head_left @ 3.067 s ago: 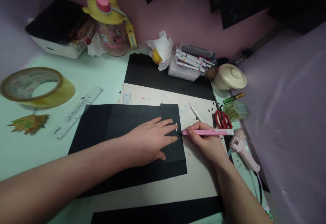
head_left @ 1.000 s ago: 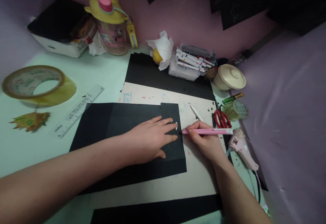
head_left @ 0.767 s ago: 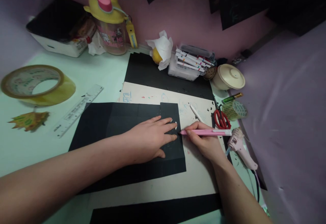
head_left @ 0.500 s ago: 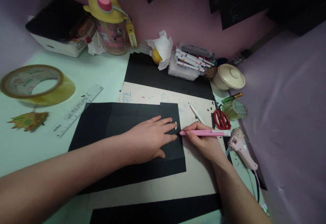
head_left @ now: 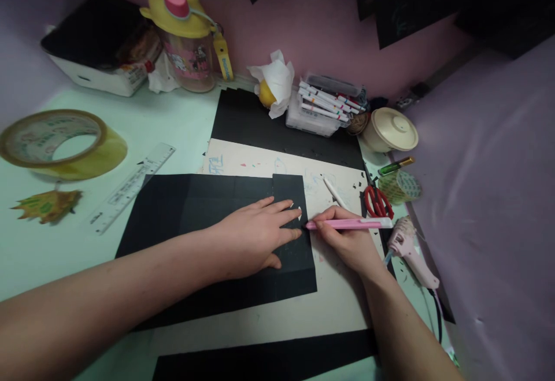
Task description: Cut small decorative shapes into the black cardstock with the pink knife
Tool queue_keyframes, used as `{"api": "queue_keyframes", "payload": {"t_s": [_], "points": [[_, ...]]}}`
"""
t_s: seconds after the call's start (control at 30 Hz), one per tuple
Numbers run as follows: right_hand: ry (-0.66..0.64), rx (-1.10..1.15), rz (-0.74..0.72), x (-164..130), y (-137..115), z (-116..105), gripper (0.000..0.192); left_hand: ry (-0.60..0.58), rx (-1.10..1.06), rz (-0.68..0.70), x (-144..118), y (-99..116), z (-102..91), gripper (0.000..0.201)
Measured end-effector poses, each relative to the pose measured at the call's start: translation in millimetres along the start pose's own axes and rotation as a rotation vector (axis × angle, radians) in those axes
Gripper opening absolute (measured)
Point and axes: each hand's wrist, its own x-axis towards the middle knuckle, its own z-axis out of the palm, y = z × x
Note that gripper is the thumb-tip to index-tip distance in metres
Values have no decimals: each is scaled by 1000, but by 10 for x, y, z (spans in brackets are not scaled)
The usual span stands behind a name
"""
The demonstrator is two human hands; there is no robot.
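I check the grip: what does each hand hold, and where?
Right hand holds the pink craft knife near its front end; left hand lies flat on black paper.

Dim pinkish light, soft shadows, edges bent and blurred

I count two hands, left (head_left: 255, 239) and right (head_left: 349, 242), one pink craft knife (head_left: 349, 224), one tape roll (head_left: 60, 145), one ruler (head_left: 132, 187), one pair of scissors (head_left: 378, 202), one glue gun (head_left: 410, 249).

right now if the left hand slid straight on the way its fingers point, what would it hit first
Most likely the tip of the pink craft knife held by the right hand. The left hand lies flat on the black paper, fingers pointing right, fingertips close to that tip.
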Motion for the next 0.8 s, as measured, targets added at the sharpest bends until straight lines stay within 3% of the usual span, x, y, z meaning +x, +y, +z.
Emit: {"api": "queue_keyframes", "payload": {"t_s": [0.8], "points": [[60,-11,0,19,42,-26,15,-3,24,10,-1,-11,22,63]]}}
